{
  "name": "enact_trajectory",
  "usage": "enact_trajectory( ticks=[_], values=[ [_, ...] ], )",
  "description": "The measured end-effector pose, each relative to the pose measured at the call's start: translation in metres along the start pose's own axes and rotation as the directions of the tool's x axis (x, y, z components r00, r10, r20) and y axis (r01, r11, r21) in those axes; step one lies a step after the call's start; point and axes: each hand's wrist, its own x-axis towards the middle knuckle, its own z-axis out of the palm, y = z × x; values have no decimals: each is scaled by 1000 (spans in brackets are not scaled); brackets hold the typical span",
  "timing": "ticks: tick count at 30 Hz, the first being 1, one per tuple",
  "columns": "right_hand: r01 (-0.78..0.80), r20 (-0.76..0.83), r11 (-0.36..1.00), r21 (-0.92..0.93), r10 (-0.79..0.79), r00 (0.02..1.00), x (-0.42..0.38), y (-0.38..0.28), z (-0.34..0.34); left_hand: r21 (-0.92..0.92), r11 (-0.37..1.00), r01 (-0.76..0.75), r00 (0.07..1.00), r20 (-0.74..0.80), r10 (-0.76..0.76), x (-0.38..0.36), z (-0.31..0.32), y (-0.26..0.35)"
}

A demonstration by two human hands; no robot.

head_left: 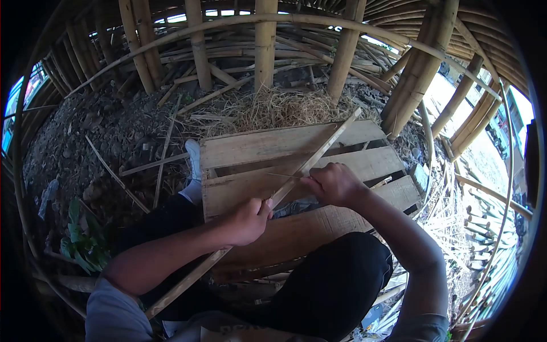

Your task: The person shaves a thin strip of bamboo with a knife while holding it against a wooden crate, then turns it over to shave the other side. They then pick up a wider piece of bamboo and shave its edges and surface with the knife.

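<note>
My left hand (249, 221) is wrapped round a long split bamboo strip (326, 143), which slants from my lap at the lower left up to the far right. Beyond it, my right hand (336, 183) is closed beside the strip. From this fist a thin blade (283, 175), seen almost edge-on, points left across the strip; it looks like a knife, its handle hidden by my fingers. Under both hands lies a low platform of wooden planks (250, 146) with gaps between the boards.
Bamboo posts (265, 51) and a bent bamboo rail (228, 21) stand ahead. Dry shavings (285, 108) lie behind the planks. Loose sticks (118, 174) and a green plant (77, 239) are at left. Cut bamboo pieces (484, 245) lie on the right. My knee (347, 273) is close below.
</note>
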Motion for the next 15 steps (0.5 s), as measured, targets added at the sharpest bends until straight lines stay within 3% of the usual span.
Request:
enact_trajectory(
  ticks=[2,5,6,9,11,15],
  values=[
    [-7,38,998,61,4,999,6,13,0,-34,999,16,1000,0,-16,-3,-1,-1],
    [-297,-29,921,-254,299,954,5,68,-2,-114,992,52,998,46,-47,-6,-2,-4],
    [-303,-24,920,-249,306,952,0,95,-2,-166,983,77,994,92,-62,-9,-5,-3],
    [-260,74,924,-280,291,954,6,79,-16,-219,965,146,983,143,-116,-15,-9,0],
    [27,-131,995,-93,-39,991,5,39,-4,-214,961,173,978,149,-143,-14,-11,0],
    [35,-26,991,-127,-38,999,-2,4,7,-256,951,172,977,165,-132,-19,-6,-10]
  ],
)
